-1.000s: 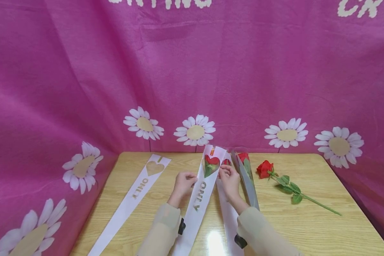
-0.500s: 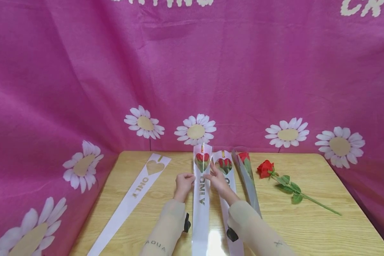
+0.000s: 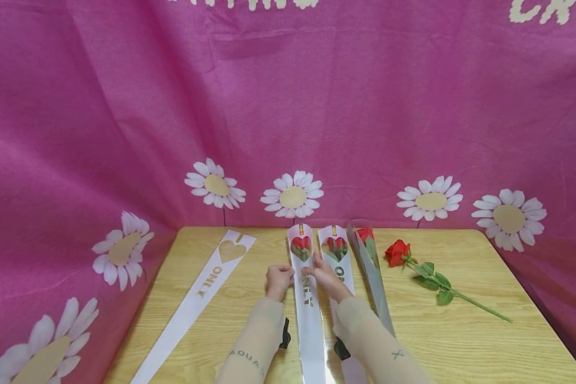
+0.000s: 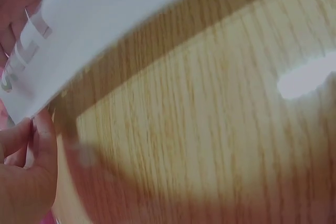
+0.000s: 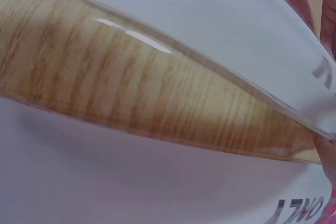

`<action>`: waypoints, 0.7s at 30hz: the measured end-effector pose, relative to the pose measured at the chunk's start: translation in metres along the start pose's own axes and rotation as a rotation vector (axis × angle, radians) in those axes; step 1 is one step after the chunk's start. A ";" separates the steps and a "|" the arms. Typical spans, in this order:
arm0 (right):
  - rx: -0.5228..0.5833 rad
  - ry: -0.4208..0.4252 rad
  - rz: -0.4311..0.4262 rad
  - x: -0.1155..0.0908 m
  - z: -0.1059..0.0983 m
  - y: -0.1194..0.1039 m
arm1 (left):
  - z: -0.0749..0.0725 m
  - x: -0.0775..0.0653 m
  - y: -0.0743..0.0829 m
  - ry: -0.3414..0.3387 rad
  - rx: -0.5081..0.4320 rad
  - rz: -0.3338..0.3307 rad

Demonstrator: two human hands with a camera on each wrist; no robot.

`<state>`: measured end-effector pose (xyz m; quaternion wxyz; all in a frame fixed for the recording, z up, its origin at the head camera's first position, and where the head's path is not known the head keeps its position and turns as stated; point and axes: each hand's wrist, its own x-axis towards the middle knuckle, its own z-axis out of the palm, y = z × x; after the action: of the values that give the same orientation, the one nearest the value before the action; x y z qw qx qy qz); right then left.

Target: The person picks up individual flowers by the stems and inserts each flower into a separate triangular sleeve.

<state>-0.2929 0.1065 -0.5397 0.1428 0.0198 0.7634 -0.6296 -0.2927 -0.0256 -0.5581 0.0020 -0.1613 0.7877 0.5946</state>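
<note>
A long white flower sleeve (image 3: 309, 330) marked "ONLY" lies lengthwise in front of me, a red rose (image 3: 301, 247) showing through its heart-shaped window. My left hand (image 3: 279, 280) pinches its left edge between thumb and fingers, as the left wrist view confirms with the sleeve edge in the fingertips (image 4: 43, 129). On the opposite edge, my right hand (image 3: 329, 278) grips with the thumb over the lettering. Close along its right side is a second white sleeve (image 3: 348, 272) with red roses behind its heart window, partly covered by my right forearm.
Right of the two sleeves lies a third, seen grey-edged, with a rose inside (image 3: 378, 290). Farther right is a bare red rose (image 3: 397, 253) with a leafy stem. A flat sleeve (image 3: 192, 306) slants at the left of the wooden table (image 3: 461, 352). A pink curtain (image 3: 365, 106) hangs behind.
The rose-filled sleeve was tilted and raised; it has straightened, come down and been drawn slightly nearer, beside the second sleeve. My right hand shifted from its upper edge to lower down.
</note>
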 end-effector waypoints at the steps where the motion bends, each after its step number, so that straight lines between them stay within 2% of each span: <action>1: -0.005 -0.008 -0.001 -0.001 0.000 0.001 | 0.000 0.000 0.000 0.002 0.009 -0.004; 4: -0.007 -0.025 -0.006 -0.003 0.001 0.003 | 0.000 -0.001 0.001 0.015 0.065 -0.012; 13: -0.041 -0.028 0.030 -0.006 0.002 0.005 | 0.000 -0.003 -0.002 0.038 0.124 -0.018; 17: -0.046 -0.030 0.022 -0.006 0.002 0.005 | -0.002 -0.003 -0.003 0.039 0.148 -0.006; 21: -0.098 -0.012 -0.003 -0.005 0.003 0.008 | -0.003 -0.003 -0.005 0.019 0.187 0.048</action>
<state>-0.2858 0.1057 -0.5466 0.1472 0.0081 0.7925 -0.5918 -0.2881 -0.0287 -0.5612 -0.0045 -0.1473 0.8432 0.5169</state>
